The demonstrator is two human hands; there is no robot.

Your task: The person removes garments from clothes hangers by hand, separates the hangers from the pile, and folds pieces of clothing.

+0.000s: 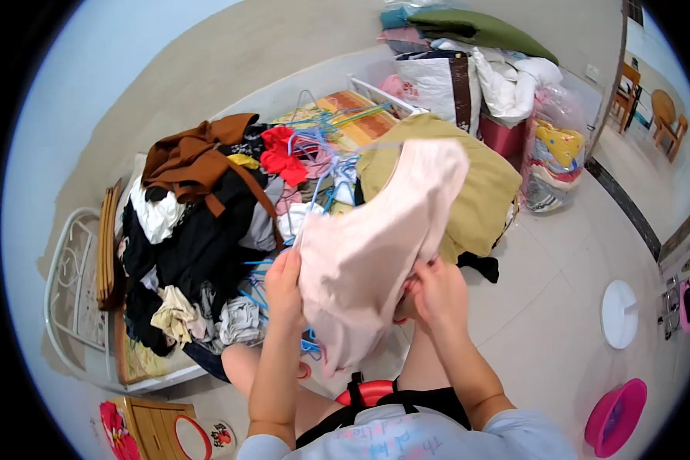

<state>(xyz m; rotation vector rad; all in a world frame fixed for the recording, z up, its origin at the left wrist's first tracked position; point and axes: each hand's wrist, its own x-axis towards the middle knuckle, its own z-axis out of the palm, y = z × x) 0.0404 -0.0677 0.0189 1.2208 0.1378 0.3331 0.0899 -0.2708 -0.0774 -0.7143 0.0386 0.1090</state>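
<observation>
Held the left hand (284, 287) upright in front of the left thigh, with the left forearm (274, 376) rising almost straight from the elbow. Angled the right forearm (468, 368) inward and forward, bringing the right hand (437, 295) to about the same level. Pinched one side of the pale pink garment (376, 261) in the left grip, thumb over the cloth; closed the right grip on the opposite side with fingers curled, some of them hidden. Spread the garment between both hands, tilted, with the lower end above the gap between the thighs and the upper end overlapping the olive cloth (475, 176) in view. Had the near edge of the bed (178, 377) just beside the left thigh, and the dark clothes pile (199, 238) forward and left. Had open tiled floor (544, 284) to the right, as far as the white disc (619, 314) and pink basin (617, 418).
</observation>
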